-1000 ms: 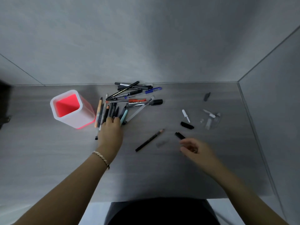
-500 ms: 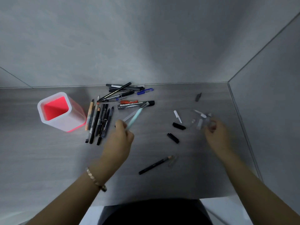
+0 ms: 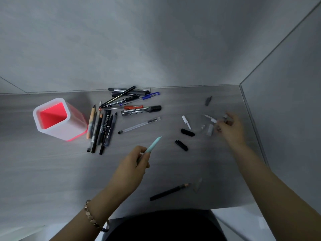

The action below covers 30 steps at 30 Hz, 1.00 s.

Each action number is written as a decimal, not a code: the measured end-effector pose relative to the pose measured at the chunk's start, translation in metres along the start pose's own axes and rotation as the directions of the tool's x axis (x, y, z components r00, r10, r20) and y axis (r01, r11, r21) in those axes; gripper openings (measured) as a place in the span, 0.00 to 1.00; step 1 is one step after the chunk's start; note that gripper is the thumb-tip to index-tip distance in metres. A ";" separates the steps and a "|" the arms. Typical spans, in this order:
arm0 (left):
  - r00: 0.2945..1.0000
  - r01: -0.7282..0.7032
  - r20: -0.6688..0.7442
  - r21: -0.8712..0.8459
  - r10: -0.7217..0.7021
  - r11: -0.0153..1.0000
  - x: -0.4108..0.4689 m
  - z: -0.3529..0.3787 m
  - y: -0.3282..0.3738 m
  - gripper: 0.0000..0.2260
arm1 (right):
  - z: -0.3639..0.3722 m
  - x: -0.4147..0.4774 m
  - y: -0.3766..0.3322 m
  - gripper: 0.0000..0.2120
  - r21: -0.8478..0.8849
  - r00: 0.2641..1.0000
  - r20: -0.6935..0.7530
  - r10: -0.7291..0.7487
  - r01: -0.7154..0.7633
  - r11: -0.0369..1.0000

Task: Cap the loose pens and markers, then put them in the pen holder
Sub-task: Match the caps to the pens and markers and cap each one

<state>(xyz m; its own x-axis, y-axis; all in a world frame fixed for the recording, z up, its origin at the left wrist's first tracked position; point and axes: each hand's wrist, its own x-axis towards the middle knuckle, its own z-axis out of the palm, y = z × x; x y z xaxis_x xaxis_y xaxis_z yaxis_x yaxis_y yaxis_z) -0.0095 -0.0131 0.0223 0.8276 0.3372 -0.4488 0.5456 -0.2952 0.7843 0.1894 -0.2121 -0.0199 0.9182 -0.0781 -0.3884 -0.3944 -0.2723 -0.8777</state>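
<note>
My left hand [image 3: 132, 164] holds a light teal pen [image 3: 153, 145] above the desk, its tip pointing up and right. My right hand [image 3: 231, 129] is over the loose clear and white caps [image 3: 210, 129] at the right, and its fingertips pinch a small cap [image 3: 225, 117]. Two black caps [image 3: 187, 132] [image 3: 181, 145] and a white cap [image 3: 186, 121] lie between my hands. A pile of pens and markers [image 3: 121, 105] lies beside the white pen holder [image 3: 52, 103] with its red inside. A clear pen [image 3: 139, 127] lies apart from the pile.
A black pencil [image 3: 169, 191] and a clear cap [image 3: 198, 185] lie near the desk's front edge. A grey cap [image 3: 208, 101] lies toward the back right. Grey walls close the desk at the back and at the right.
My left hand has lifted the teal pen from the pile and drawn it toward me. My right hand moved from the desk's middle to the caps at the right and pinched one.
</note>
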 end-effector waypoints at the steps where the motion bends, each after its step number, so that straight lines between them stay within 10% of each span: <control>1: 1.000 -0.002 0.014 -0.021 0.002 1.000 -0.002 0.001 0.002 0.08 | 0.001 -0.013 -0.007 0.19 0.131 0.998 0.054 0.011 -0.018 0.991; 6: 0.998 -0.038 0.055 -0.076 0.042 0.996 -0.008 0.006 0.013 0.07 | 0.013 -0.082 -0.027 0.13 0.303 0.940 0.321 -0.116 0.014 0.953; 24: 0.986 -0.163 -0.053 -0.042 0.161 0.986 -0.022 0.006 0.039 0.06 | 0.033 -0.142 -0.035 0.14 0.324 0.883 0.445 -0.147 -0.006 0.946; 30: 0.999 -0.041 0.002 -0.315 0.043 0.948 -0.025 0.004 0.044 0.06 | 0.034 -0.143 -0.035 0.17 0.310 0.866 0.469 -0.174 0.023 0.951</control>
<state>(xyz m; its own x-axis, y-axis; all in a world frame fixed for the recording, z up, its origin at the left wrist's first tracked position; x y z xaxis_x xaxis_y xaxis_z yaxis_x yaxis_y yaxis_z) -0.0055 -0.0382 0.0666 0.8506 0.3227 -0.4152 0.4424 -0.0124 0.8967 0.0707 -0.1590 0.0564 0.8462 0.4294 -0.3157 -0.3655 0.0365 -0.9301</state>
